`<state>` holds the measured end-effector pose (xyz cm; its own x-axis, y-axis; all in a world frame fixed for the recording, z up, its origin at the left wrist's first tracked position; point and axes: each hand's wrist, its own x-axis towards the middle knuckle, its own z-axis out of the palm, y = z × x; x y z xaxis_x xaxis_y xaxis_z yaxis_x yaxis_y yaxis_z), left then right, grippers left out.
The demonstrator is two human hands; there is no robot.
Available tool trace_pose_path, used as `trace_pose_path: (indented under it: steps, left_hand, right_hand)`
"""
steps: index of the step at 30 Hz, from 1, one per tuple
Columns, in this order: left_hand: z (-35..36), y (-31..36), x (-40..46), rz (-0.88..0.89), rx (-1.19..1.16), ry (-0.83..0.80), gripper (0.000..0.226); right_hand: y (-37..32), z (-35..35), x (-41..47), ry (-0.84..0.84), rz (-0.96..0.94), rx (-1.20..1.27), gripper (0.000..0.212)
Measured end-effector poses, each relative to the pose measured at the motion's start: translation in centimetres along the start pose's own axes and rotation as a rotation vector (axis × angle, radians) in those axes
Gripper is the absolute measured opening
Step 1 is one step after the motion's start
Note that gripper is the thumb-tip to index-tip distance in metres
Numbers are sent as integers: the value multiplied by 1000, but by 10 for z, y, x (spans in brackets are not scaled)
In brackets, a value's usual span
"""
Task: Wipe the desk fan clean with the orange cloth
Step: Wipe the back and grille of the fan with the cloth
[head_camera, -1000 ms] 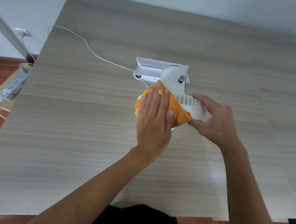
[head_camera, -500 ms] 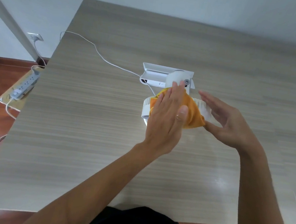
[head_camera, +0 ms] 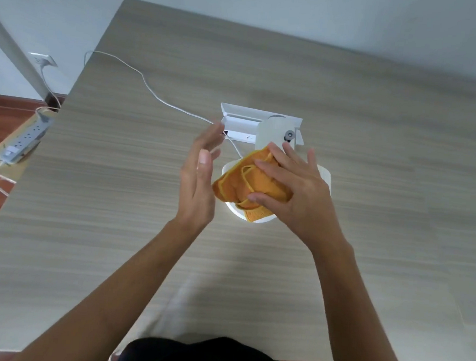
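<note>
The small white plastic desk fan [head_camera: 274, 126] sits near the middle of the pale wood-grain bench [head_camera: 371, 189], its round head tipped face-down toward the person and its flat white base behind it. A crumpled orange cloth with stitched edges [head_camera: 248, 184] lies over the top of the fan head and hides most of it. The right hand [head_camera: 295, 192] rests on the cloth with fingers spread and nearly straight, its grip pressing the cloth flat against the fan rather than curling round it. The left hand [head_camera: 200, 177] stands edge-on just beside the cloth's left side, fingers straight and together, its grip wide open and empty; whether it touches the cloth I cannot tell. A thin white cable [head_camera: 142, 75] runs from the fan base across the bench and over the left edge. On the floor below lies a grey power strip [head_camera: 27, 140].
</note>
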<state>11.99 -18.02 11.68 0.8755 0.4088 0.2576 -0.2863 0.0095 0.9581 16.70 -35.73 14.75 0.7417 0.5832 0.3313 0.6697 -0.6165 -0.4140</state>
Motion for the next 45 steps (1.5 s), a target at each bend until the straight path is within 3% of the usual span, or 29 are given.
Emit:
trace_pose_path:
  steps: [3, 6, 13, 19, 24, 28, 32, 34, 39, 45]
  left_hand:
    - [0, -25, -6, -89, 116, -7, 68]
    - [6, -33, -8, -168, 85, -59, 60]
    - [4, -43, -2, -104, 185, -109, 72]
    - [5, -42, -1, -53, 277, -110, 77]
    - [10, -30, -3, 88, 409, -238, 48]
    - [21, -22, -6, 249, 510, -384, 71]
    - [26, -25, -4, 276, 576, -394, 81]
    - [25, -25, 0, 237, 591, -386, 80]
    - [22, -17, 15, 147, 663, -378, 75]
    - [21, -11, 28, 107, 683, -421, 74]
  right_hand:
    - [-1, 5, 0, 48, -17, 68, 45]
    - [1, 4, -2, 69, -6, 161, 34]
    - [7, -4, -19, 293, 123, 370, 16]
    - [31, -15, -38, 530, 400, 598, 14]
    - [42, -16, -40, 603, 463, 515, 14]
    - [20, -9, -36, 536, 401, 292, 22]
    - [-1, -1, -28, 283, 355, 89, 50]
    - [2, 7, -26, 266, 293, -41, 52]
    - [17, 17, -27, 417, 281, 30, 35]
    - [26, 29, -21, 681, 337, 250, 30]
